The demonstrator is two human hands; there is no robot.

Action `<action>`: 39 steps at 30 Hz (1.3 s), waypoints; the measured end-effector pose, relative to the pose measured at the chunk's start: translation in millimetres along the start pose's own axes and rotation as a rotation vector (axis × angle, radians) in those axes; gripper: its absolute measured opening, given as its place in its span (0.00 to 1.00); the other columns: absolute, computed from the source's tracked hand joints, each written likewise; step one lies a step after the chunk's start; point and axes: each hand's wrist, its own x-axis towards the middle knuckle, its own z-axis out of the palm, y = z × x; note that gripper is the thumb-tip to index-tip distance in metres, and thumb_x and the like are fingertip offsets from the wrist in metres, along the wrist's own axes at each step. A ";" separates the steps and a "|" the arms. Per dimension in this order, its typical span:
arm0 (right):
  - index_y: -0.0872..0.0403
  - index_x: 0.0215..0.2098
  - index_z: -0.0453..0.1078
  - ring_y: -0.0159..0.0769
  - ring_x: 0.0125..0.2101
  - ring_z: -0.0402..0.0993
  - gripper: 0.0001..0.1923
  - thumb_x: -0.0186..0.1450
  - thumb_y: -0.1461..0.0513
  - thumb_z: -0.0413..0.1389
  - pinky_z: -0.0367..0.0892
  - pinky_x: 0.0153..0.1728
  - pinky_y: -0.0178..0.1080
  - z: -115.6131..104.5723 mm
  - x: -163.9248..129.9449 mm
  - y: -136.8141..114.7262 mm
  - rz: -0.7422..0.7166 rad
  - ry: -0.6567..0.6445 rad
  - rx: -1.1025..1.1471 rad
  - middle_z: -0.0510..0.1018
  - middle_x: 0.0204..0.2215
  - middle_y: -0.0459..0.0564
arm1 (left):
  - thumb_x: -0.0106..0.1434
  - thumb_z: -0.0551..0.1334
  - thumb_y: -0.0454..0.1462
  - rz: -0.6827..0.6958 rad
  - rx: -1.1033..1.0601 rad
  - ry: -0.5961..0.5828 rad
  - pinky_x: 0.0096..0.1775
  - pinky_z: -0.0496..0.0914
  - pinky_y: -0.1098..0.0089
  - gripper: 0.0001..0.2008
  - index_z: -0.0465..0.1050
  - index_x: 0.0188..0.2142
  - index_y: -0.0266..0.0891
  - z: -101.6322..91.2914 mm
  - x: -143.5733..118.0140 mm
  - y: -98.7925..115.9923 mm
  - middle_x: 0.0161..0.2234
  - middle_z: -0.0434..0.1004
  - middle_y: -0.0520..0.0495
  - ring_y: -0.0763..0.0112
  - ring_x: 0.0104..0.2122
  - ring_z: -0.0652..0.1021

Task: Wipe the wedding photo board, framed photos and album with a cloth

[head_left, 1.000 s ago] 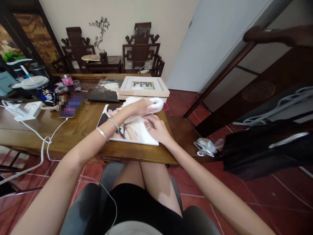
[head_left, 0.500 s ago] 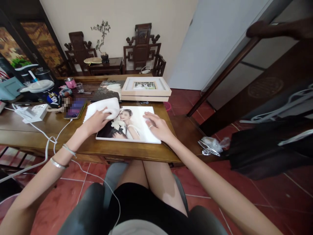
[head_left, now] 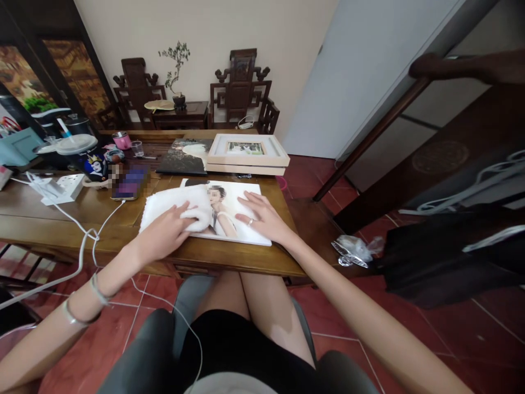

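Note:
A photo print (head_left: 246, 230), a flat white-edged panel with a portrait on it, lies on the wooden table near its front edge. My left hand (head_left: 166, 230) presses a folded white cloth (head_left: 176, 200) onto the left part of it, fingers bent over the fabric. The cloth hides most of that side of the picture and hangs past its left edge. On the right side of the print rests my right hand (head_left: 264, 219), a ring on one finger, its fingers stretched out and apart.
Behind the print are stacked pale frames (head_left: 248, 156) and a dark photo panel (head_left: 180, 156). A charging phone (head_left: 130, 183), a white power strip (head_left: 65, 189), a lidded cup (head_left: 92, 164) and a pink mug (head_left: 122, 140) stand left. A white cable (head_left: 82, 254) crosses the table's front edge.
My left hand has slid the cloth down toward the print's near edge, uncovering its upper left corner. My right hand stays on the right side, fingers a little more spread.

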 end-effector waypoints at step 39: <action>0.48 0.57 0.71 0.50 0.64 0.55 0.26 0.62 0.51 0.61 0.53 0.62 0.59 -1.5 -2.1 1.0 -0.030 -0.011 0.026 0.65 0.62 0.54 | 0.71 0.50 0.37 -0.047 -0.014 0.056 0.62 0.54 0.47 0.16 0.72 0.51 0.37 27.9 90.3 -70.1 0.62 0.65 0.40 0.51 0.66 0.56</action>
